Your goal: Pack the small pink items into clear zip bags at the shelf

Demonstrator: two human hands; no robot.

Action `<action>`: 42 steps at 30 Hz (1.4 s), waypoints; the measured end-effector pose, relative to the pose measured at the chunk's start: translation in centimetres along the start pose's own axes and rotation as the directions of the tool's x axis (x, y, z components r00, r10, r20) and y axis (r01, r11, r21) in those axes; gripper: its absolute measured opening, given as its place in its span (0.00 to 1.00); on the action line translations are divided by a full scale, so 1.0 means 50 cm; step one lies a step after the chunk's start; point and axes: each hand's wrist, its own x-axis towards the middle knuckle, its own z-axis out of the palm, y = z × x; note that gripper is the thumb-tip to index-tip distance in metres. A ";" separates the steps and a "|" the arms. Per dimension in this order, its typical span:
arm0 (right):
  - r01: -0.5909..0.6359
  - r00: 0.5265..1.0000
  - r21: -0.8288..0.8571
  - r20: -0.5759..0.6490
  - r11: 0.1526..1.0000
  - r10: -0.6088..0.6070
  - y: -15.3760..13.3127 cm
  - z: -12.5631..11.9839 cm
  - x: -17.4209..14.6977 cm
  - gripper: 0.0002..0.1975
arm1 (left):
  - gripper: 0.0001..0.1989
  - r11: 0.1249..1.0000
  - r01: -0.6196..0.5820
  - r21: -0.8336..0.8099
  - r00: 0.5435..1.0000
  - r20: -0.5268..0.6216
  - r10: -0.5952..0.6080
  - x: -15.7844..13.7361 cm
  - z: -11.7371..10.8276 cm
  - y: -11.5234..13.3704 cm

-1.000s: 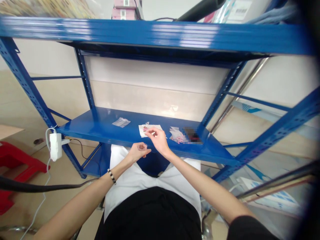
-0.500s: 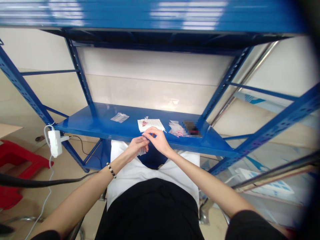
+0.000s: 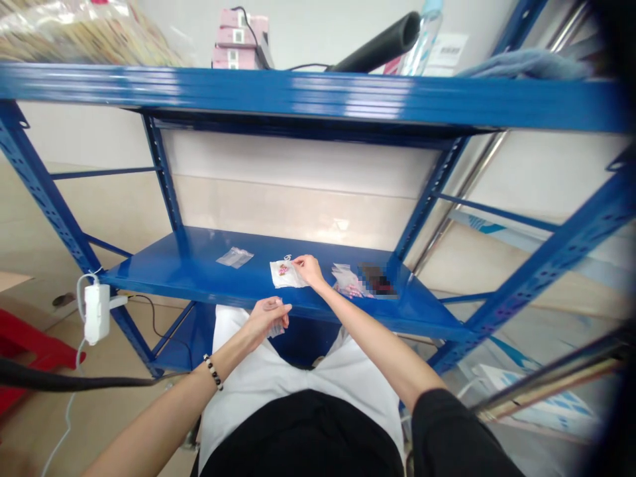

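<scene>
My left hand (image 3: 269, 317) is closed in front of the blue shelf's front edge. A small clear plastic bag (image 3: 276, 330) pokes out below its fingers. My right hand (image 3: 309, 269) reaches over a white cloth pouch (image 3: 291, 281) lying flat on the shelf, its thumb and fingertips pinched together at the right of a small pile of pink and yellowish pieces (image 3: 283, 269). What lies between those fingertips is too small to make out. To the right of this hand rest clear bags with pink pieces in them (image 3: 350, 286).
An unused-looking flat clear bag (image 3: 235, 257) lies on the blue shelf (image 3: 199, 271) to the left. A dark, pixelated object (image 3: 380, 281) sits at the right. Above runs the upper shelf's edge (image 3: 238, 89). A white power adapter (image 3: 97, 313) hangs by the left post.
My right hand has left my left hand and moved forward onto the white pouch. My left hand stays near the shelf edge with the bag. The view has tilted up, showing items above.
</scene>
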 end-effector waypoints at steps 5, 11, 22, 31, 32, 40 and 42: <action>-0.034 0.999 -0.040 0.033 0.999 0.035 -0.004 0.031 0.012 0.07 | 0.18 0.999 -0.008 0.047 1.000 0.001 0.008 -0.018 -0.003 -0.001; -0.030 0.999 -0.098 0.029 0.995 0.033 -0.006 0.031 0.015 0.05 | 0.18 0.997 -0.036 0.062 0.999 0.027 0.034 -0.018 -0.001 -0.002; 0.043 0.992 -0.016 -0.119 0.999 -0.045 -0.050 -0.021 -0.029 0.05 | 0.19 0.957 -0.049 0.286 0.999 0.015 0.047 -0.019 -0.005 -0.001; 0.366 0.906 0.310 0.097 0.877 -0.412 -0.167 -0.094 -0.211 0.03 | 0.17 0.931 -0.064 0.360 0.997 -0.016 0.075 -0.011 0.001 0.010; 0.372 0.901 0.297 0.113 0.879 -0.420 -0.170 -0.097 -0.218 0.04 | 0.17 0.926 -0.071 0.370 0.997 -0.008 0.080 -0.010 0.002 0.010; 0.381 0.899 0.261 0.120 0.887 -0.422 -0.170 -0.076 -0.232 0.06 | 0.17 0.938 -0.100 0.332 0.995 0.026 0.097 -0.030 0.002 0.012; 0.367 0.909 0.281 0.093 0.887 -0.405 -0.165 -0.069 -0.223 0.06 | 0.17 0.947 -0.090 0.307 0.996 0.023 0.087 -0.031 0.003 0.013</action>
